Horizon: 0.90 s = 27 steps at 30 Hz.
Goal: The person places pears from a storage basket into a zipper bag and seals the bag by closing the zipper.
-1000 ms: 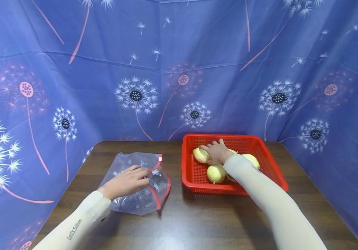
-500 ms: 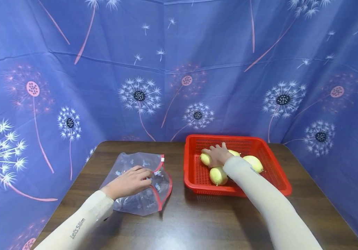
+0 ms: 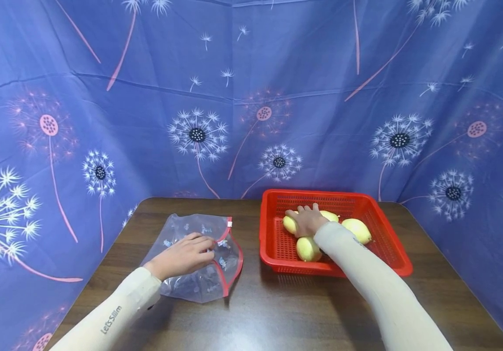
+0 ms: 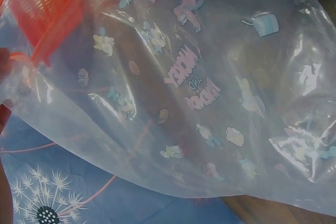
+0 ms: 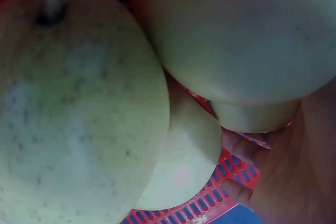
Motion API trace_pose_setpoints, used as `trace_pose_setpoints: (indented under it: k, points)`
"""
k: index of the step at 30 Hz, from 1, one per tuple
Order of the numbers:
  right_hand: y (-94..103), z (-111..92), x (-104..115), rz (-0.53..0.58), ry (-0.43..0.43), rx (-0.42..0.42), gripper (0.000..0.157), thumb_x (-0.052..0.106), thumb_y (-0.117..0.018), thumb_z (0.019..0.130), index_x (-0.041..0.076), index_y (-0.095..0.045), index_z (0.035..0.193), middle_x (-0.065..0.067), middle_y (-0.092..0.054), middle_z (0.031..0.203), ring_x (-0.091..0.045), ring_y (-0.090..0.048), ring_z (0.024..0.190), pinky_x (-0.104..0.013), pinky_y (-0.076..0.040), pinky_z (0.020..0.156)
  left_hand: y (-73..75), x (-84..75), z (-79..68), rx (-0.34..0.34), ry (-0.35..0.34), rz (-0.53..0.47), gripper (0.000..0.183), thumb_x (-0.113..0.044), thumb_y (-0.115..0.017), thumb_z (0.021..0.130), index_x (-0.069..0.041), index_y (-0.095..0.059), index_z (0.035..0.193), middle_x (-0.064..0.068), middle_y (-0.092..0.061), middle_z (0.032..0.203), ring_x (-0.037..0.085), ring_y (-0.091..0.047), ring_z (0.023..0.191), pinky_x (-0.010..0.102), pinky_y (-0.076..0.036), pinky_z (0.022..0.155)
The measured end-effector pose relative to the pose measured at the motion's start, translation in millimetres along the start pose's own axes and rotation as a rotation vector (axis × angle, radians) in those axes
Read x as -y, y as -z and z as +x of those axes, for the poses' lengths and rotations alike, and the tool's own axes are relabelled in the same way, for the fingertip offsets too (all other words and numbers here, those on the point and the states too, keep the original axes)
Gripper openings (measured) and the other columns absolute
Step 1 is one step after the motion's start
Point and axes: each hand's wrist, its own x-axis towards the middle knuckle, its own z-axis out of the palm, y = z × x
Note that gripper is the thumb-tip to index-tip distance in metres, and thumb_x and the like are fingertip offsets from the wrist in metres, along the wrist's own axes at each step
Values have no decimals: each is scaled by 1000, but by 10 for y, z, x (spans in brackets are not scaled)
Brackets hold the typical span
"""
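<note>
My left hand (image 3: 185, 256) grips the mouth of a clear plastic zipper bag (image 3: 185, 288) with red edging and small cartoon prints. In the left wrist view, the bag's printed side (image 4: 194, 82) fills most of the picture; only bits of the fingers show at the left edge. My right hand (image 3: 309, 222) reaches into a red basket (image 3: 273, 258) and holds a yellow-green pear (image 3: 290, 224) at the basket's left side. Close up in the right wrist view are a speckled pear (image 5: 84, 108) with its stem and the fingers (image 5: 240, 148) curling beside other pears.
More pears lie around the right hand: one in front (image 3: 308, 249), one behind (image 3: 330, 216) and one to the right (image 3: 356, 230). The basket and bag stand on a dark wooden table (image 3: 251, 317). A blue dandelion-print cloth (image 3: 233, 122) hangs behind and at both sides.
My right hand has settled lower over the left pear, which has shifted slightly toward me. The left hand keeps its grip on the bag. The head view has shifted a little.
</note>
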Motion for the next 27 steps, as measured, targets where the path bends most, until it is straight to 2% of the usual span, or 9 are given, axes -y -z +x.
trace_pose_setpoints:
  k: [6,9,14,17,27]
  points:
    - [13,2,19,-74,45,-45,66,33,-75,81,17,-46,139,-21,-56,114,-41,-53,113,-61,-31,96,-3,6,-15,-1,5,-10,25,-14,-80,82,-16,-55,88,2,-62,104,20,-61,99,39,-47,88]
    - [11,5,20,-87,54,-41,66,33,-75,81,17,-46,138,-20,-56,112,-40,-52,111,-60,-30,96,-5,1,-15,-5,4,-10,23,-15,-78,83,-15,-55,88,2,-62,103,20,-61,99,39,-47,88]
    - [-17,10,-16,-70,31,-12,71,37,-76,83,18,-43,143,-22,-55,121,-42,-50,118,-63,-28,99,-16,-6,-13,0,12,-16,20,-17,-75,87,-16,-55,87,2,-63,105,20,-61,102,39,-47,90]
    - [-40,19,-42,-59,19,-5,73,39,-76,83,18,-42,145,-23,-55,124,-43,-49,121,-65,-27,100,-27,-6,-9,1,14,-22,23,-16,-78,85,-16,-55,88,2,-63,106,20,-62,103,39,-47,90]
    - [4,-30,-24,-41,25,-55,78,41,-76,85,15,-39,149,-26,-52,131,-46,-45,127,-73,-21,105,-21,-10,-30,-20,16,-27,15,-15,-71,88,-15,-56,87,2,-62,104,21,-61,101,39,-46,89]
